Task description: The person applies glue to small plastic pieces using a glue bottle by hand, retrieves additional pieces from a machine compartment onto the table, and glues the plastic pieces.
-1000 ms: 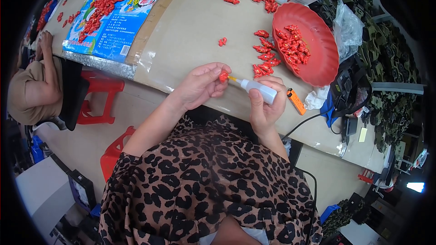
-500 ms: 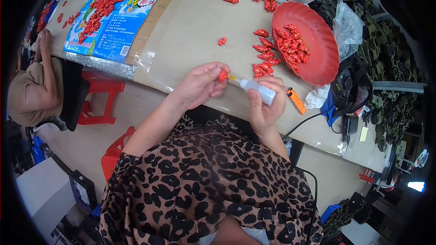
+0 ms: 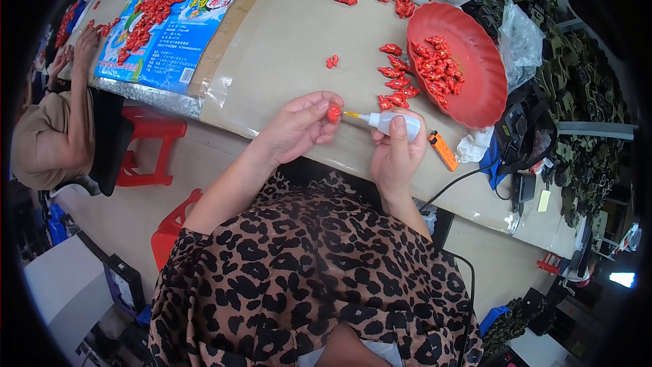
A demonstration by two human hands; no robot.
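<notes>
Red and glossy, a small piece sits pinched between the thumb and fingers of the left hand, near the front edge of the tabletop. The fingertip grip seems chosen to leave the side facing right uncovered. The right hand is wrapped around a white bottle, thumb along its upper side, and tilts it nearly level; that hold probably serves both to aim and to squeeze. The bottle's yellow tip points at the piece, just beside it; whether they touch cannot be told.

Beyond the right hand, red figures lie in a loose column beside a red bowl, likely set there to be within easy reach. More figures are heaped inside the bowl, against its left side.

The broadest room for moving lies ahead of the left hand, where only two red bits interrupt the surface before the blue sheet farther left. On the right, space is tighter: the bowl's scalloped rim, an orange lighter and a crumpled tissue hem in the right hand, and a black cable crosses the front edge.
</notes>
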